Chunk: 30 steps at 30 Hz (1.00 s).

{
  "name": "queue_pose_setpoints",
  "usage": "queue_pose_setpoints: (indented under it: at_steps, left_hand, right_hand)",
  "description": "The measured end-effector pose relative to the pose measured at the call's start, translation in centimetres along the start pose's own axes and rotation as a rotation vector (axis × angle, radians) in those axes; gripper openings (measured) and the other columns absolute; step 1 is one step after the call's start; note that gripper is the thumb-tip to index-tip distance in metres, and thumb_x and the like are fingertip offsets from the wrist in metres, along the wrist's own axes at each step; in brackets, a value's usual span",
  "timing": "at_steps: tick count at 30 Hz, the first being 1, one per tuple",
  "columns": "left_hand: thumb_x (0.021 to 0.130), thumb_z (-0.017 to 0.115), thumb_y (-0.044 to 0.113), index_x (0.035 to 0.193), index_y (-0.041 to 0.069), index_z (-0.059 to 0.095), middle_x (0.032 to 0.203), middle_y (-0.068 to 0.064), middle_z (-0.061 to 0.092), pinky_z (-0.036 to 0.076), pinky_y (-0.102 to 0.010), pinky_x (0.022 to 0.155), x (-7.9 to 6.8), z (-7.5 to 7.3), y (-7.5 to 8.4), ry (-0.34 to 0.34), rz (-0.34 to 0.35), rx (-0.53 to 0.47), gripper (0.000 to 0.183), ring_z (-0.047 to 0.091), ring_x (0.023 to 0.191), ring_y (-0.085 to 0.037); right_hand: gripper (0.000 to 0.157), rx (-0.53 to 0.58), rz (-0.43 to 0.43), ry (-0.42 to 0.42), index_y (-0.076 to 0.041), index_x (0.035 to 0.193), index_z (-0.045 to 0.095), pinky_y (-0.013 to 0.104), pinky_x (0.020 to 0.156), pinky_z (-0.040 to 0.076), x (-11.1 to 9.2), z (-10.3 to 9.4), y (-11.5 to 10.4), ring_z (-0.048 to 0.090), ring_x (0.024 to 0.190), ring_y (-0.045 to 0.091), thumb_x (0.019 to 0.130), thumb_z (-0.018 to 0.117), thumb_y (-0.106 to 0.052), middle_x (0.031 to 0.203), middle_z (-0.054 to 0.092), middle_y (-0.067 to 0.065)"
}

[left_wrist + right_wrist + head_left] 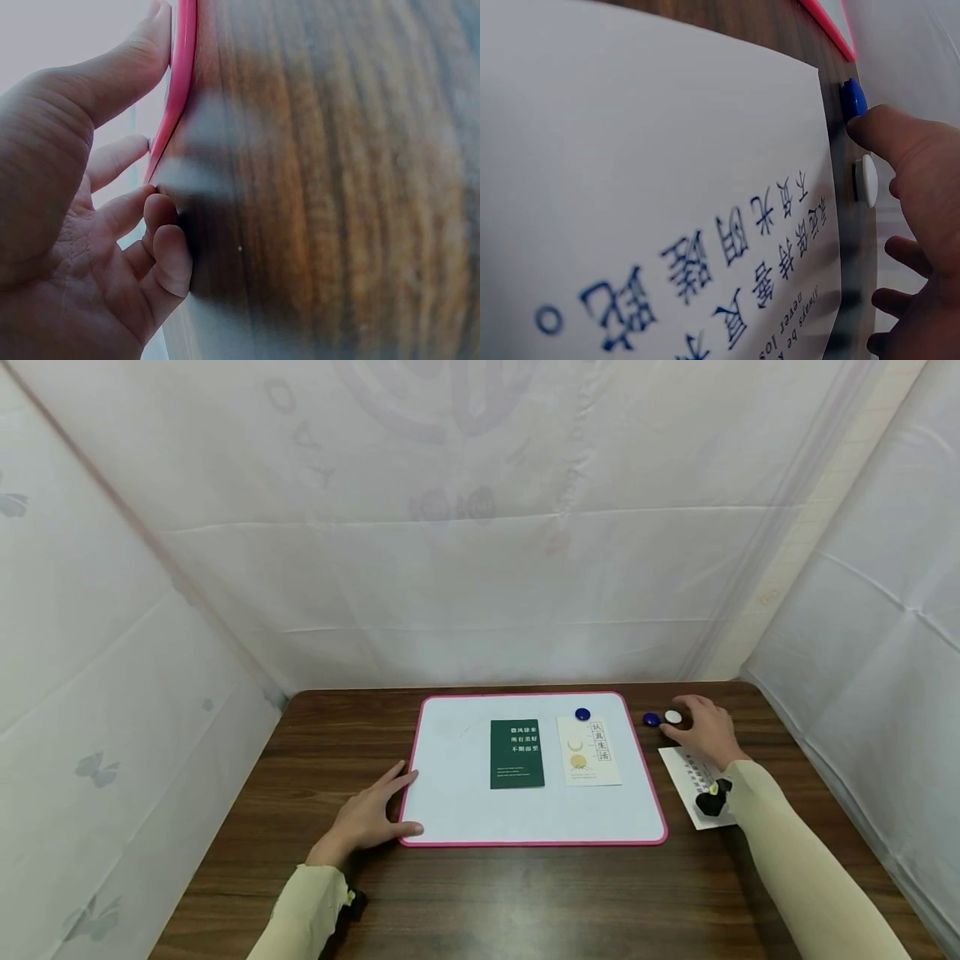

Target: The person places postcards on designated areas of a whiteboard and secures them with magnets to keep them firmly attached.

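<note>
My left hand rests at the left edge of a pink-rimmed whiteboard, fingers spread, thumb over the lower left corner. In the left wrist view the thumb touches the pink rim and the little fingers bend a bit. My right hand reaches over a white card with printed characters, right of the board. Its thumb is at a blue round magnet; whether they touch I cannot tell. Between thumb and forefinger a white round magnet stands on the table, not gripped.
On the board lie a dark green card and a cream card, with another blue magnet at the cream card's top. The brown wooden table meets white cloth walls at the back and sides.
</note>
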State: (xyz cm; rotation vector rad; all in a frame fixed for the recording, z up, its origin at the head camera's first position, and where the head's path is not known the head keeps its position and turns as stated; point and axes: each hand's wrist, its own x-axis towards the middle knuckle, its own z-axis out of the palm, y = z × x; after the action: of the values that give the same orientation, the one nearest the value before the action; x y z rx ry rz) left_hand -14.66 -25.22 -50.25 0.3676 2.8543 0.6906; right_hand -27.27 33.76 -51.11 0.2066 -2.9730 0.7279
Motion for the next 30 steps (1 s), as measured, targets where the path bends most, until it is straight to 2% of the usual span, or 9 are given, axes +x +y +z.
queue_pose_setpoints:
  at_steps: [10, 23, 30]
  left_hand:
    - [0.08, 0.084, 0.055, 0.158, 0.018, 0.044, 0.168, -0.013, 0.027, 0.035, -0.076, 0.102, 0.02, -0.08, 0.12, -0.011, -0.012, -0.004, 0.095, 0.044, 0.14, -0.05]
    - [0.08, 0.083, 0.057, 0.158, 0.018, 0.044, 0.168, -0.015, 0.027, 0.033, -0.078, 0.102, 0.19, -0.14, 0.16, -0.012, -0.009, -0.01, 0.095, 0.044, 0.139, -0.051]
    - [0.08, 0.083, 0.056, 0.158, 0.019, 0.044, 0.168, -0.014, 0.026, 0.032, -0.078, 0.103, 0.2, -0.21, 0.19, -0.023, -0.022, -0.001, 0.095, 0.043, 0.14, -0.051]
  right_hand:
    - [0.064, 0.004, 0.092, -0.06, 0.002, 0.143, 0.049, 0.084, 0.105, 0.01, -0.06, 0.01, 0.41, 0.021, 0.134, 0.071, 0.098, 0.068, -0.041, 0.154, 0.027, 0.04]
    - [0.053, 0.012, 0.13, -0.041, 0.001, 0.137, 0.054, 0.081, 0.105, 0.015, 0.08, 0.12, 0.27, 0.024, 0.133, 0.069, 0.1, 0.064, -0.035, 0.152, 0.033, 0.037]
    - [0.046, 0.011, 0.151, -0.012, 0.001, 0.133, 0.057, 0.077, 0.101, 0.024, 0.36, 0.64, 0.22, 0.029, 0.128, 0.064, 0.1, 0.064, -0.03, 0.148, 0.036, 0.039]
